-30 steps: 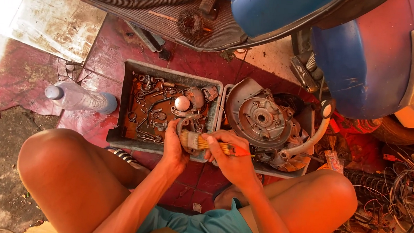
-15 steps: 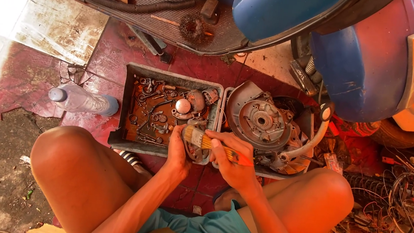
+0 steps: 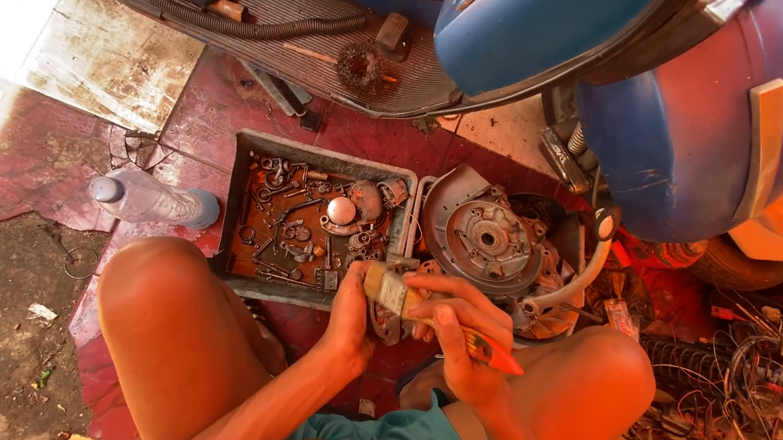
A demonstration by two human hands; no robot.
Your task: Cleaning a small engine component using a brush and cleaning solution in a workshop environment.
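Gripped in the right hand (image 3: 465, 349): a paintbrush (image 3: 430, 316), fingers wrapped round its orange handle, bristles at 10 o'clock. Left hand (image 3: 350, 315) clasps a small metal part (image 3: 384, 321), possibly a housing, mostly hidden. Left to right: plastic bottle (image 3: 150, 199) on red tiled floor (image 3: 211, 119), greasy parts tray (image 3: 316, 223), engine casing (image 3: 489, 243), blue scooter (image 3: 667, 93) at 1 o'clock.

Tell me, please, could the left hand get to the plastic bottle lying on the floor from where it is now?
Probably not easily: the left hand is holding a small part beside the brush, and the raised left knee sits between it and the plastic bottle, so the arm would have to go over or around it.
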